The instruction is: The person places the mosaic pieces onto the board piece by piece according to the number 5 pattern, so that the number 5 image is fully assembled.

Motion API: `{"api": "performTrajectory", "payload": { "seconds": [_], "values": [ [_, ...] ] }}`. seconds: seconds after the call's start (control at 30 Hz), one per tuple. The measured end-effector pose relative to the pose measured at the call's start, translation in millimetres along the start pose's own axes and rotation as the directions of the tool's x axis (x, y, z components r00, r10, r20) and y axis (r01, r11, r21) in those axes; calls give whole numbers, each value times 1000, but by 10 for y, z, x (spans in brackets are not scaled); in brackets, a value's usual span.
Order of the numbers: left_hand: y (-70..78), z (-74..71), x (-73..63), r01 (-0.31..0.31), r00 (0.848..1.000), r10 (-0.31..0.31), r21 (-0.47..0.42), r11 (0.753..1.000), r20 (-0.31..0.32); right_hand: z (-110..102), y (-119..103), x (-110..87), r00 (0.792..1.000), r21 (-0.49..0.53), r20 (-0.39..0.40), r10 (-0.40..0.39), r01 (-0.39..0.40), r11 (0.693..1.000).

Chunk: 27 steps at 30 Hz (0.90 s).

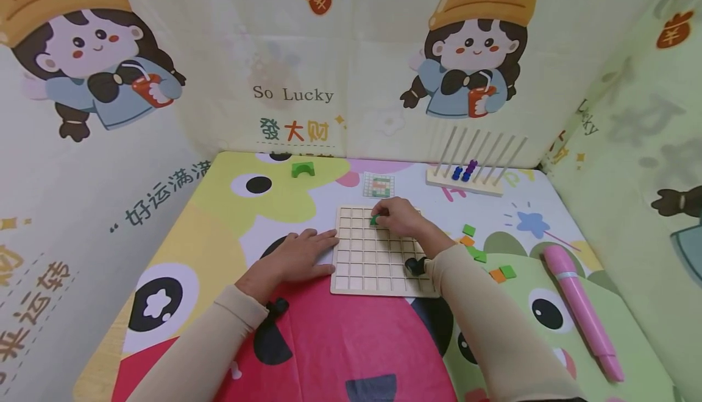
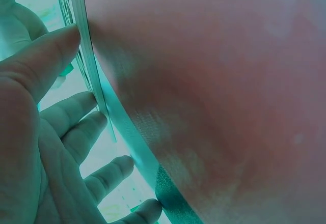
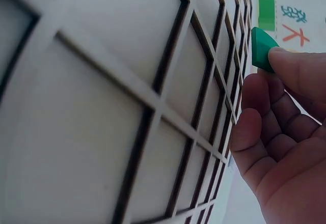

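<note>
A wooden grid board (image 1: 351,262) lies flat on the patterned tablecloth in front of me. My right hand (image 1: 403,217) is over its far part and pinches a small green block (image 3: 262,48) with one curved side between thumb and fingers. In the right wrist view the block is held at the far side of the grid. My left hand (image 1: 300,258) lies at the board's left edge with fingers spread; in the left wrist view the thumb (image 2: 66,43) and fingertips touch that edge. Just beyond the board is a small card (image 1: 379,186) with a coloured grid pattern.
Several small green blocks (image 1: 468,230) and orange blocks (image 1: 497,276) lie right of the board. A green arch block (image 1: 303,170) sits at the back left. A peg stand (image 1: 463,183) with blue and purple beads stands at the back right. A large pink pen-shaped object (image 1: 582,313) lies far right.
</note>
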<state>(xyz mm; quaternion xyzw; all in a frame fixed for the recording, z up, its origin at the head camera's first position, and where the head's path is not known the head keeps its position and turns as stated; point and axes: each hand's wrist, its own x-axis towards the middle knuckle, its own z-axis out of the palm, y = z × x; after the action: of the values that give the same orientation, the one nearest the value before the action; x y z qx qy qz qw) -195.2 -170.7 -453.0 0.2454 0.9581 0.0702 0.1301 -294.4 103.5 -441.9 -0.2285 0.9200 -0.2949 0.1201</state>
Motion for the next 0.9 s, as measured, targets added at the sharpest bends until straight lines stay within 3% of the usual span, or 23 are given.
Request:
{"api": "performTrajectory", "payload": {
  "seconds": [0.67, 0.9],
  "values": [
    [7, 26, 10, 10, 1000, -10, -10, 1000, 0, 94, -41, 95, 1000, -31, 30, 2, -1, 1000],
    [9, 17, -2, 6, 1000, -6, -12, 1000, -4, 105, -96, 127, 1000, -117, 22, -4, 7, 993]
  ]
}}
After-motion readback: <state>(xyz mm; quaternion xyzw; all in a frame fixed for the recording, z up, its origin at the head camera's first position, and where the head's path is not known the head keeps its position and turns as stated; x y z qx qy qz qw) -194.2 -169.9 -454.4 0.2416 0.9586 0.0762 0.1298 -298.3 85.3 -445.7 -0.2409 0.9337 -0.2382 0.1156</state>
